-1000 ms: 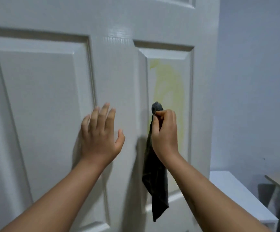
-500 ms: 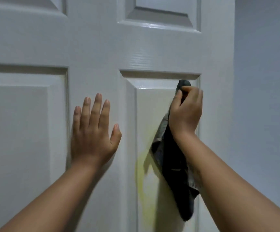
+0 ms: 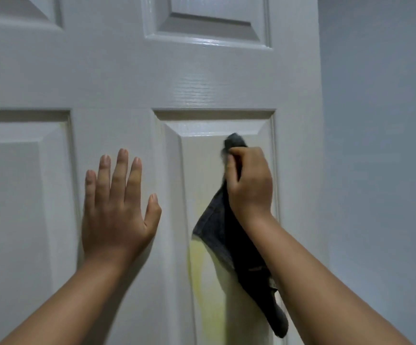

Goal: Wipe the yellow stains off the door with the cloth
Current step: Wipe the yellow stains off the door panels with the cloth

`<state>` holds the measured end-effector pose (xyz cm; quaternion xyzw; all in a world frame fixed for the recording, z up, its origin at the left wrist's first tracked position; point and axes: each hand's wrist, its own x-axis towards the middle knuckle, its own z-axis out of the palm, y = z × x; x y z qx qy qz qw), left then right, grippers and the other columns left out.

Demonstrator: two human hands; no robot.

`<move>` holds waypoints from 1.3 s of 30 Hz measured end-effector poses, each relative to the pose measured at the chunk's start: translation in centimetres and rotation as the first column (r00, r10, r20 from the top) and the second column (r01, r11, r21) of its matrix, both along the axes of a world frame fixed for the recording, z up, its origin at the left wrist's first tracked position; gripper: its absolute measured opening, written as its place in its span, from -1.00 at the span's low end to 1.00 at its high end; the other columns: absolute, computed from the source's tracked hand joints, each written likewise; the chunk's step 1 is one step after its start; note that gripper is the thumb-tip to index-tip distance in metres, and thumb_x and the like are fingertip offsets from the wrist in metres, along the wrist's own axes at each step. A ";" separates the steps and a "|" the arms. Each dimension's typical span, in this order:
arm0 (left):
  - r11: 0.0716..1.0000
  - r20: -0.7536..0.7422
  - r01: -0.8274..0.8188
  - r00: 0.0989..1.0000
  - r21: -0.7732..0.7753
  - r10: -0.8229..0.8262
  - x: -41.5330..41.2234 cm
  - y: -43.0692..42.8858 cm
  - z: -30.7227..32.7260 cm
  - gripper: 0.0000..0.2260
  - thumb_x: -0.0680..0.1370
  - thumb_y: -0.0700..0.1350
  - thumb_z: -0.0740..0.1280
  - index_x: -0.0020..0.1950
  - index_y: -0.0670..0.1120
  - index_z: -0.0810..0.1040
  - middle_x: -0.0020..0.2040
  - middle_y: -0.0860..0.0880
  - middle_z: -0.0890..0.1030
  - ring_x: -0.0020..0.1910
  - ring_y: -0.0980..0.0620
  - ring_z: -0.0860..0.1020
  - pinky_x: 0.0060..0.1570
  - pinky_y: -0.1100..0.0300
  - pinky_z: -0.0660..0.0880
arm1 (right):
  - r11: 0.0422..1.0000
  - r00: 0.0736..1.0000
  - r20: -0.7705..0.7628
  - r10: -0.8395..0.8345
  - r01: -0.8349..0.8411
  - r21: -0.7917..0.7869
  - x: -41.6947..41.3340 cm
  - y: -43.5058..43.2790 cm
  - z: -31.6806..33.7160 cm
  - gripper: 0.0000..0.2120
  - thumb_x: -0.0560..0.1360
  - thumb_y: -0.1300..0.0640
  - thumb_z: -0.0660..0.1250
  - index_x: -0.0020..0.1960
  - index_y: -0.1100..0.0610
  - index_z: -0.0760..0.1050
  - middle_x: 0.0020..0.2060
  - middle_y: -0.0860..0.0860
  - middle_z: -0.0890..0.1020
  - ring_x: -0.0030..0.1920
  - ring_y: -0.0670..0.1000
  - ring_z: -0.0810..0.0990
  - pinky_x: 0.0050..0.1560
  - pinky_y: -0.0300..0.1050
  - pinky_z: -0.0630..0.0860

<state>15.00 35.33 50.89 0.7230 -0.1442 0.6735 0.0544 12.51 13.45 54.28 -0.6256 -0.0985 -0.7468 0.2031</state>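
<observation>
1. The yellow stains (image 3: 203, 282) streak the lower part of the right recessed panel of the door (image 3: 127, 83), strongest along its left edge. The panel's top looks nearly clean (a faint tint may linger).
2. The job seems partly done, with the lower streak left to wipe.
3. The dark cloth (image 3: 219, 230) is bunched against the panel's top, and its tail hangs beside the stain.
4. The right hand (image 3: 250, 180) grips the cloth in a closed fist. The left hand (image 3: 117, 207) lies flat on the middle stile with its fingers straight.

Dim bluish light, glare on door (image 3: 202, 90), soft blur
</observation>
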 end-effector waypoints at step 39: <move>0.985 0.020 -0.001 1.000 0.170 -0.003 0.5 0.4 -3.5 -0.46 0.63 -0.01 0.04 0.57 -0.22 0.15 0.57 -0.23 0.15 0.56 -0.28 0.08 0.53 -0.21 -0.01 | 0.958 0.993 0.007 -0.115 0.113 -0.263 0.7 3.7 -11.9 -0.92 0.55 0.21 0.28 0.04 0.17 0.45 -0.19 0.15 0.59 -0.21 0.17 0.52 -0.20 0.03 0.43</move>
